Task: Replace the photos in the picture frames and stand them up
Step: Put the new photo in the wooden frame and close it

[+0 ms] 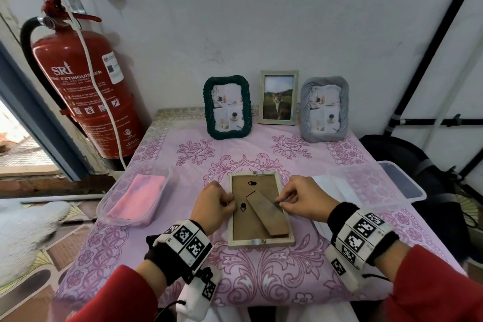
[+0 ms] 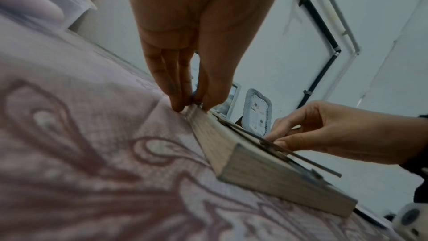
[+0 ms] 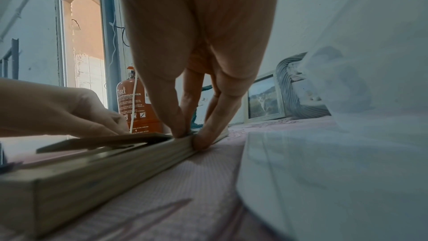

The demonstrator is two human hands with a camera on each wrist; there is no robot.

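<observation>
**A:** Head view first: where is the frame you are working on?

**B:** The pale wooden frame (image 1: 260,210) lies face down on the pink cloth (image 1: 261,277), its brown backing up and its stand flap (image 1: 268,214) folded across it. My left hand (image 1: 213,204) pinches its left edge, and my right hand (image 1: 304,197) pinches its right edge beside the flap.

**A:** What sits around that frame?

**B:** Beyond it, near the wall, stand a green rope frame (image 1: 226,106), a cat photo frame (image 1: 278,97) and a grey frame (image 1: 325,109). Left of it is a clear tub (image 1: 104,206) holding a pink cloth pad (image 1: 137,197); right of it another clear tub (image 1: 407,185). A fire extinguisher (image 1: 86,91) hangs further left.

**A:** Anything in the way?

**B:** In the right wrist view the right tub's wall (image 3: 347,116) hides part of the grey frame.
</observation>
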